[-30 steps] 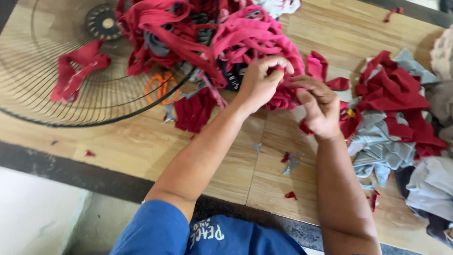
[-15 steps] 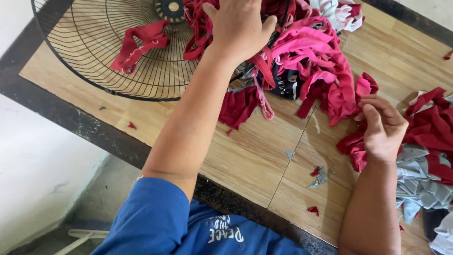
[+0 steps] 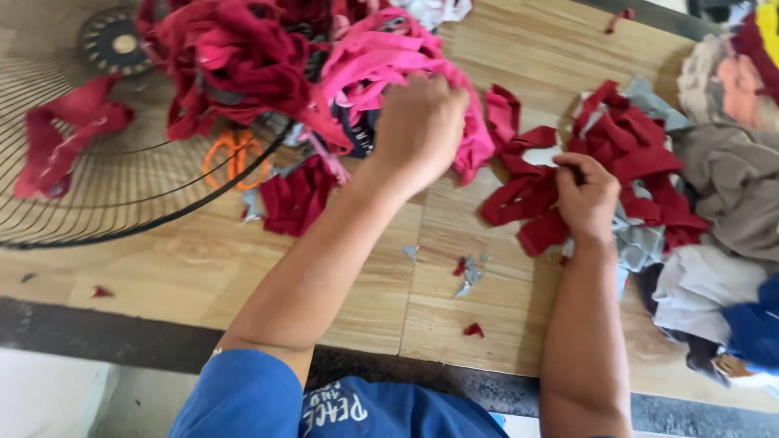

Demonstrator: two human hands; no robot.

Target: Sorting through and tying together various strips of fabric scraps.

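Note:
My left hand (image 3: pixel 419 122) is closed on the edge of a big tangle of red and pink cloth strips (image 3: pixel 300 61) piled over a black wire fan guard (image 3: pixel 97 203). My right hand (image 3: pixel 586 195) grips a bunch of dark red cloth strips (image 3: pixel 527 199) at the left side of a second heap of red and grey scraps (image 3: pixel 633 154). Both hands rest over a wooden table (image 3: pixel 243 276). An orange pair of scissors (image 3: pixel 231 154) lies under the guard's wires, left of my left forearm.
A pile of grey, beige, white and blue cloth (image 3: pixel 722 243) lies at the right edge. Small red and grey snippets (image 3: pixel 469 276) are scattered between my arms. A loose red strip (image 3: pixel 65 138) lies on the guard at far left. The table's dark front edge (image 3: pixel 122 337) runs along the bottom.
My left hand has come down from the top of the pile to its right edge. My right hand now grips the red strips. The view has shifted right.

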